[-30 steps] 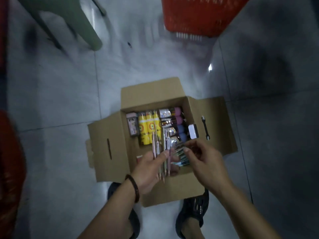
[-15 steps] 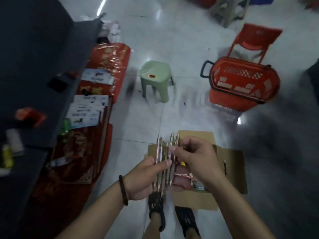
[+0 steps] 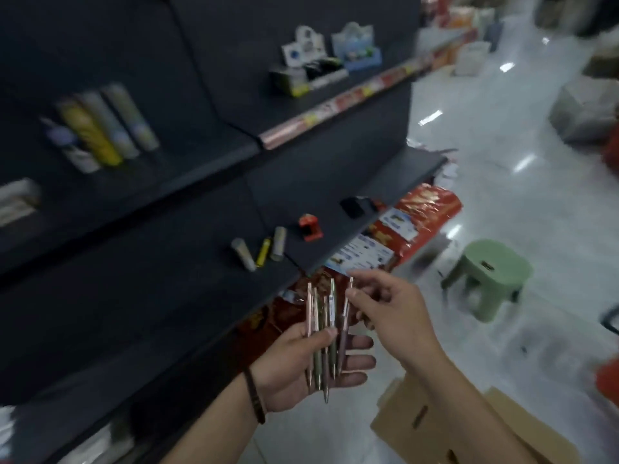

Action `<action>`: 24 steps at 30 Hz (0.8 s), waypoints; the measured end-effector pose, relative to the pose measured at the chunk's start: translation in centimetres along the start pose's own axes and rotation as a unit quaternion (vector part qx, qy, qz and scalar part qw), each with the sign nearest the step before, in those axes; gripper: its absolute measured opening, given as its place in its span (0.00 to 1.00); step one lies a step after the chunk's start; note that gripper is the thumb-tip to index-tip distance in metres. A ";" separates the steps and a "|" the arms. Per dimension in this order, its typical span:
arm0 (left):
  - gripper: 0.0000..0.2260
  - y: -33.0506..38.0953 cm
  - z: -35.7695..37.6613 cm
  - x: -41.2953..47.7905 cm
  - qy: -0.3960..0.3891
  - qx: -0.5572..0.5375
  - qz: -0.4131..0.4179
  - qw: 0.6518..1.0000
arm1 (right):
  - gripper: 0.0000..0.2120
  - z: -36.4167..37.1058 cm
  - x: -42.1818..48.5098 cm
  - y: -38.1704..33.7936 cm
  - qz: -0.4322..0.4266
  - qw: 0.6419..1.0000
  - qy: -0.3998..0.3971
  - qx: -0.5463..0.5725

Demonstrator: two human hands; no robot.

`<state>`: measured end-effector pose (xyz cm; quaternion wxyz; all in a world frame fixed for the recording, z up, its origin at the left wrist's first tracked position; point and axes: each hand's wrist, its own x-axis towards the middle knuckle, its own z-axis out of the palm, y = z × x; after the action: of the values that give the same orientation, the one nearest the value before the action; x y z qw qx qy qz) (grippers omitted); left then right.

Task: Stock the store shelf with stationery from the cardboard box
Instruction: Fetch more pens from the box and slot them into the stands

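My left hand (image 3: 301,366) holds a fan of several slim metallic pens (image 3: 322,329) against its palm, thumb across them. My right hand (image 3: 392,313) pinches the top end of the rightmost pen (image 3: 345,324). Both hands hover just in front of the dark store shelf (image 3: 167,289), near its front edge. On that shelf lie three small tubes (image 3: 259,252), a red sharpener-like item (image 3: 311,226) and a black item (image 3: 355,205). The cardboard box (image 3: 435,426) sits on the floor at lower right, partly behind my right forearm; its contents are out of view.
The upper shelf carries several upright tubes (image 3: 100,128) at left and boxed goods (image 3: 321,61) further along. Red packets (image 3: 418,222) lie under the shelf. A green plastic stool (image 3: 485,276) stands on the tiled floor to the right.
The view has swung from the box on the floor up to the shelf. Both hands lifted the pens out of the box and carried them toward the shelf's front edge.
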<state>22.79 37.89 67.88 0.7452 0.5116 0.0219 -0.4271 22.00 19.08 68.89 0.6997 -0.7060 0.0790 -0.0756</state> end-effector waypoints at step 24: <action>0.11 15.5 -43.1 -40.0 0.381 -0.130 0.255 0.879 | 0.11 63.1 2.3 -18.2 -0.223 0.934 -0.278 0.035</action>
<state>25.05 97.87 77.68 0.8222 0.5212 0.2282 0.0125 38.04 80.36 86.49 0.6834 -0.6732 -0.2803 -0.0331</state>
